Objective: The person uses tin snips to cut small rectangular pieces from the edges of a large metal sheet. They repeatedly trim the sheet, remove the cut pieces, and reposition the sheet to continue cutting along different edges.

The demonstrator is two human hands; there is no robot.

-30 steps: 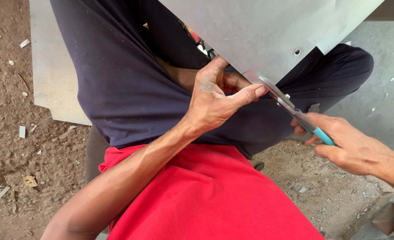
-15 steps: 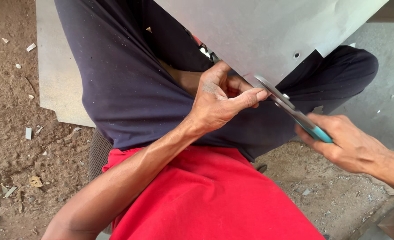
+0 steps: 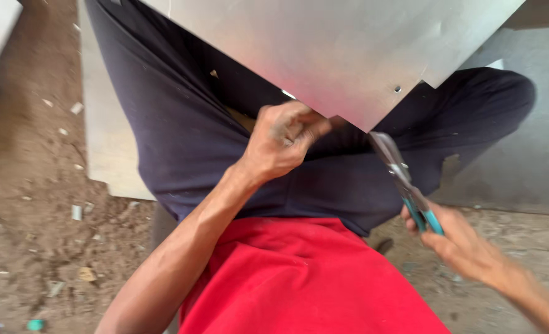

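While the left hand (image 3: pixel 284 139) pinches the lower edge of the grey metal sheet (image 3: pixel 342 49) resting over the dark-trousered lap, the tin snips (image 3: pixel 404 182) sit just right of it, blades near the sheet's corner, and the right hand (image 3: pixel 460 244) is wrapped tight around their teal handles.

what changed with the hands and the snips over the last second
The snips drew back out of the metal sheet; their blades now sit just below its corner. The left hand shifted up to grip the sheet's edge. The right hand still holds the teal handles.
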